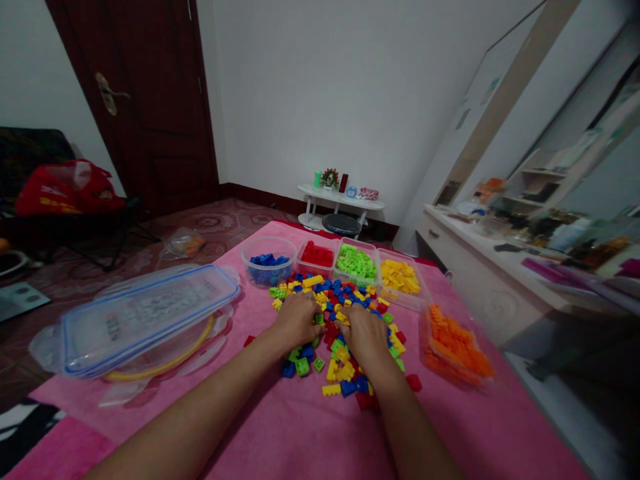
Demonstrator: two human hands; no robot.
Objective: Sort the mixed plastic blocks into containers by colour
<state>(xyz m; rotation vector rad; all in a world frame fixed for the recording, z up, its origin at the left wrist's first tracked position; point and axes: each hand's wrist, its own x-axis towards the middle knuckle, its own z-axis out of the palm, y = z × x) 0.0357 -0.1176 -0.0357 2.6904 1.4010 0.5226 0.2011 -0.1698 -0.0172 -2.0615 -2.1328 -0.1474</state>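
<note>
A loose pile of toy building bricks (345,357) in blue, yellow, red and green lies on the pink cloth. My left hand (296,321) is down on the pile's left side, fingers curled, with a green toy brick (319,319) between thumb and forefinger. On the right of the pile is my right hand (367,333), closed too, with a yellow toy brick (342,317) at its thumb and fingertips. The other fingers of both hands are partly hidden. Several loose bricks lie in front of and between the hands.
Behind the pile stand a round tub (267,280) of blue bricks and boxes of red (316,270), green (357,277) and yellow bricks (403,300). An orange-brick box (430,357) is at right. Stacked lids (150,327) lie left. A dresser (470,260) stands beyond the table's right edge.
</note>
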